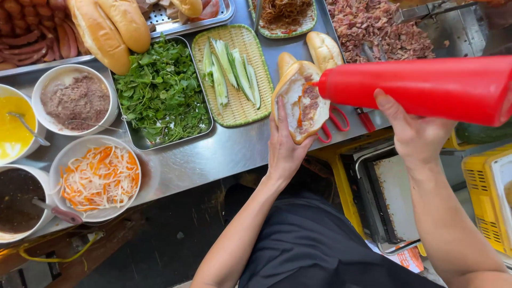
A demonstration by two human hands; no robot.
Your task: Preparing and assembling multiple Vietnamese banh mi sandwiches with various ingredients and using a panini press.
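Fingers of the left hand (284,140) curl up under a split roll (300,100), cupping it open-side up, palm beneath and forearm rising from the lower middle of the view. The roll is held just above the front edge of the steel counter (213,154), its cut showing dark filling and an orange streak. Right of it, the right hand (413,130) wraps a red squeeze bottle (421,88) from below, thumb up over its near side, the other fingers hidden behind it; the bottle lies almost level, its nozzle tip touching the filling. That forearm comes in from the lower right corner.

Left of the roll sit a tray of greens (160,90) and a woven tray of cucumber strips (234,74), just beside the hand. Red-handled scissors (333,120) lie directly behind the roll. Below both hands, off the counter edge, there is open room above the dark apron (320,245).
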